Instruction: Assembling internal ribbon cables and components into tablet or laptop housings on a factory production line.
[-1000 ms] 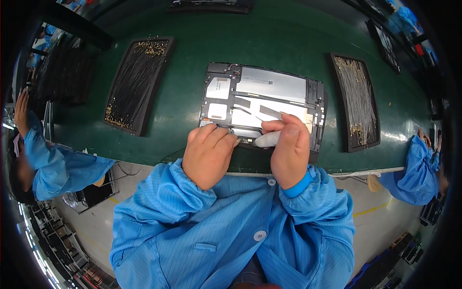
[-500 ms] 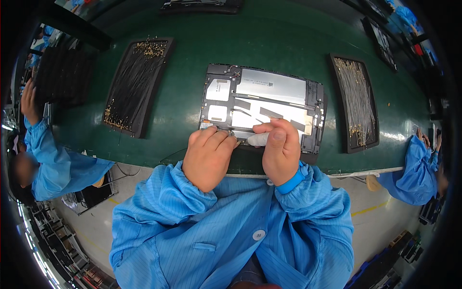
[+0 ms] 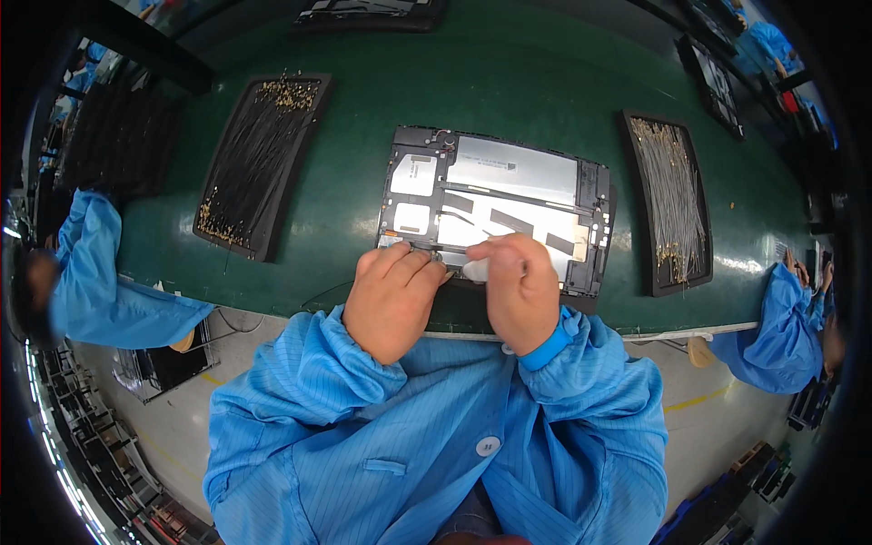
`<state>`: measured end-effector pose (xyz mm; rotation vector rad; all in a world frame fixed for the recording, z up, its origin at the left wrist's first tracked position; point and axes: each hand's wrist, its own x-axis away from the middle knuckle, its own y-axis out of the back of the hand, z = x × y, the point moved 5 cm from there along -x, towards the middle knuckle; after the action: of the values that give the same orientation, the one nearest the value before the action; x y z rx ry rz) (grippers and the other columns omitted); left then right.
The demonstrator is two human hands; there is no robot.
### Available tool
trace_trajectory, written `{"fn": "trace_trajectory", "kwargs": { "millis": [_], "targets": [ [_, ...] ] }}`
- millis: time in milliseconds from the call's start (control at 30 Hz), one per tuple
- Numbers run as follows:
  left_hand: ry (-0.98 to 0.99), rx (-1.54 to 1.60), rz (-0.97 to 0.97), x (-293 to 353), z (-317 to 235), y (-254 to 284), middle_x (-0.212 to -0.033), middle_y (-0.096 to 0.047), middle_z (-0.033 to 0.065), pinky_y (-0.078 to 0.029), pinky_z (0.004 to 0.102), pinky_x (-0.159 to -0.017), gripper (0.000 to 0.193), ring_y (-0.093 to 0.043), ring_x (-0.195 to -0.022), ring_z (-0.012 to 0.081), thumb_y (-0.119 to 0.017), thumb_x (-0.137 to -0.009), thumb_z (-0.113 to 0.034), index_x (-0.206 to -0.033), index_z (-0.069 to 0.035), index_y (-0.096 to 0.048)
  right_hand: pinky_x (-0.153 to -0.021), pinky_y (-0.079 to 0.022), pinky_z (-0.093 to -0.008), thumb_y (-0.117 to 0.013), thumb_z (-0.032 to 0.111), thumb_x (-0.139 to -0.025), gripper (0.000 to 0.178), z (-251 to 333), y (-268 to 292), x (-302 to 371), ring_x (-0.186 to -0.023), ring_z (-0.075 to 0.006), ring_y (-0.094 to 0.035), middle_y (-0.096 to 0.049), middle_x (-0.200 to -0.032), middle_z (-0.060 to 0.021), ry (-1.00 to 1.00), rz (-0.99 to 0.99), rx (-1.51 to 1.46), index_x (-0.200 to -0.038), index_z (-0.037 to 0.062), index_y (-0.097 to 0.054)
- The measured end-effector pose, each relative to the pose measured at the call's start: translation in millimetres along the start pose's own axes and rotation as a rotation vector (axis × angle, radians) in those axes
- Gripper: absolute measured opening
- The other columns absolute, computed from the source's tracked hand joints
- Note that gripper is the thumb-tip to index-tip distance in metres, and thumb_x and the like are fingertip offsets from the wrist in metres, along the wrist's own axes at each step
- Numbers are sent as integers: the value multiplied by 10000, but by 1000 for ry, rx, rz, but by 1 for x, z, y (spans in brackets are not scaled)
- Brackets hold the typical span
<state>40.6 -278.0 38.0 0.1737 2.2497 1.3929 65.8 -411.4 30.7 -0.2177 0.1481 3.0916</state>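
Note:
An opened tablet [image 3: 511, 162] with silver battery panels and a black frame lies on the green table in front of me. My left hand [image 3: 392, 298] rests at its near left edge, fingers bent together over the frame; what they pinch is hidden. Beside it, my right hand [image 3: 521, 289] is curled above the near edge, fingertips drawn in. White covering [image 3: 476, 270] shows on a fingertip of that hand. Whether something small sits in its pinch cannot be seen. A thin dark cable [image 3: 324, 292] curves along the table left of my left hand.
A black tray [image 3: 263, 168] of black cables with gold ends stands left, and another tray [image 3: 674, 200] of grey cables right. More devices lie at the far edge [image 3: 368, 14] and far right [image 3: 713, 86]. Blue-sleeved co-workers sit at left [image 3: 95, 282] and right [image 3: 772, 327].
My right hand has shifted slightly left, its fingers curling in more. My left hand stays nearly still. The left co-worker's raised hand has gone from the dark stack.

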Motion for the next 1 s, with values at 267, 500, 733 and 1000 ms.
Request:
{"fn": "trace_trajectory", "kwargs": {
  "millis": [267, 500, 733, 1000],
  "targets": [
    [13, -42, 83, 2, 1, -4, -910, -547, 67, -335, 366, -799, 219, -462, -933, 239, -573, -641, -80, -858, -54, -559, -581, -418, -352, -529, 165, -752, 142, 26, -30, -11, -639, -298, -517, -558, -687, -118, 290, 445, 485, -711, 31, -552],
    [193, 348, 79, 23, 0, 10, -817, -528, 98, -425, 345, -604, 240, -530, -682, 240, -573, -742, -200, -900, -26, -527, -498, -444, -287, -427, 272, -846, 278, -19, -4, -16, -584, -162, -552, -578, -671, -83, -317, 70, -93, -861, 0, -481],
    [1523, 1288, -358, 50, 56, -13, -700, -505, 5, -378, 221, -384, 221, -495, -499, 103, -465, -831, -289, -862, -70, -462, -525, -448, -232, -358, 361, -865, 416, -14, -6, -18, -592, -126, -539, -554, -755, -102, -329, 99, -249, -994, -34, -375],
    [1209, 1242, 445, 59, 9, -5, -731, -489, 9, -399, 188, -490, 307, -480, -600, 66, -474, -832, -248, -1026, -11, -485, -515, -436, -238, -334, 363, -871, 442, -17, -3, -21, -578, -135, -539, -543, -765, -122, -381, 92, -335, -1037, -46, -352]
  ]
}}
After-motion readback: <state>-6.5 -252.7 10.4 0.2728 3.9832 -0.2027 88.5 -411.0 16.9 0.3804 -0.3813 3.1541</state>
